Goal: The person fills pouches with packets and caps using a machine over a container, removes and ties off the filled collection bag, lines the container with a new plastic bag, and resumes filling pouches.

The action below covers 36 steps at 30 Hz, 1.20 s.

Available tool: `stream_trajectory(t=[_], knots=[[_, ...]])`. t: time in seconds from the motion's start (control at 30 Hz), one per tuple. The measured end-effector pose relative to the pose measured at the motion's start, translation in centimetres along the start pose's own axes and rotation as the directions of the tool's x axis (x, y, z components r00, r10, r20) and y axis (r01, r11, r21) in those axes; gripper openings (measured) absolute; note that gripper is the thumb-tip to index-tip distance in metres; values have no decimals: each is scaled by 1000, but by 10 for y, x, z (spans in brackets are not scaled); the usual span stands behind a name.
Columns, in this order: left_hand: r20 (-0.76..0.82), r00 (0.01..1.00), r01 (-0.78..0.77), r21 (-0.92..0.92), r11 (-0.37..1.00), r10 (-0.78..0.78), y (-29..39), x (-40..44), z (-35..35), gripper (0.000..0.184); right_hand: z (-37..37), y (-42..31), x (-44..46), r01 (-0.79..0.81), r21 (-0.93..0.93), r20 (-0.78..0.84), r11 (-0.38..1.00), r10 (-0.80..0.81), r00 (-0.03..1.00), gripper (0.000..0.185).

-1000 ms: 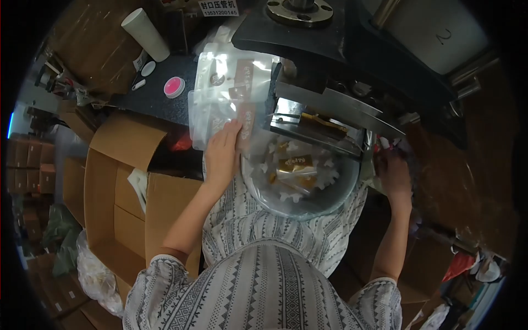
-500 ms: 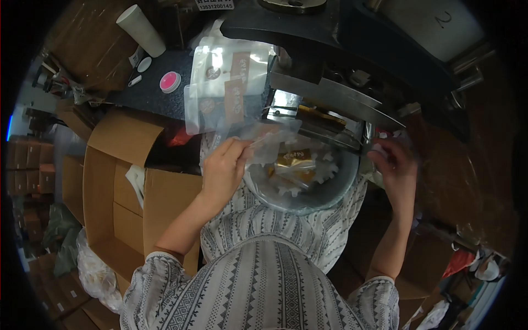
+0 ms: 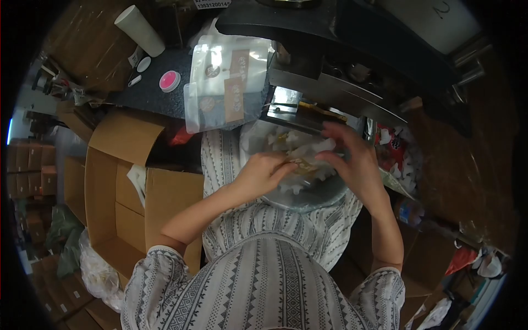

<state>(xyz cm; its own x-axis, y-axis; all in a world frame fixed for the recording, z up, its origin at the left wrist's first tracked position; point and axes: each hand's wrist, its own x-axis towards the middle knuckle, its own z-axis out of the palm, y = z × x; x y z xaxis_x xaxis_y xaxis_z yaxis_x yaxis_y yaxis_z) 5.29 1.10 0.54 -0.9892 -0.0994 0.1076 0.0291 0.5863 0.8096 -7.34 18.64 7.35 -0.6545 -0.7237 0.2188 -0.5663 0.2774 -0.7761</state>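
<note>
Over the basin on my lap, my left hand (image 3: 261, 175) is closed, its fingertips pinching a clear plastic bag (image 3: 308, 152). The bag is blurred and see-through, so its edges and contents are hard to make out. My right hand (image 3: 356, 168) is at the bag's right side, thumb and fingers apart; nothing clear shows between them. Below both hands, the plastic-lined basin (image 3: 308, 208) contains white, notched pieces (image 3: 297, 190), and something gold shows by my left fingertips.
Flat printed pouches (image 3: 228, 77) lie on the dark table beside a pink-topped round tub (image 3: 169, 81). A metal machine (image 3: 330, 85) stands just beyond the basin. An open cardboard box (image 3: 124, 203) is at left. Red-and-white packaging (image 3: 396, 148) lies at right.
My right hand has moved left from beside the machine to the bag. My left hand has moved right and down with the bag, over the basin.
</note>
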Motion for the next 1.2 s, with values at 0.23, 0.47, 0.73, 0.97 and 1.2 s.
stream_trajectory(t=[0.23,0.47,0.73,0.97,1.2], knots=[[285,836,534,-624,570,-469,5,60,3,28,-42,10,-18,-270,-262,-138,926,242,961,34],[-181,920,304,-237,923,-349,7,51,-23,33,-56,110,-15,-356,-550,-198,755,296,934,21],[-416,908,219,566,795,47,-64,-6,-60,70,-66,69,-27,-440,-292,-283,849,363,888,16],[-451,863,242,765,597,228,-83,-20,-67,61,-66,56,-32,-493,-23,-307,870,463,832,23],[-493,869,211,441,873,39,-29,-28,-65,21,-22,-9,-18,-225,304,-74,926,259,963,27]])
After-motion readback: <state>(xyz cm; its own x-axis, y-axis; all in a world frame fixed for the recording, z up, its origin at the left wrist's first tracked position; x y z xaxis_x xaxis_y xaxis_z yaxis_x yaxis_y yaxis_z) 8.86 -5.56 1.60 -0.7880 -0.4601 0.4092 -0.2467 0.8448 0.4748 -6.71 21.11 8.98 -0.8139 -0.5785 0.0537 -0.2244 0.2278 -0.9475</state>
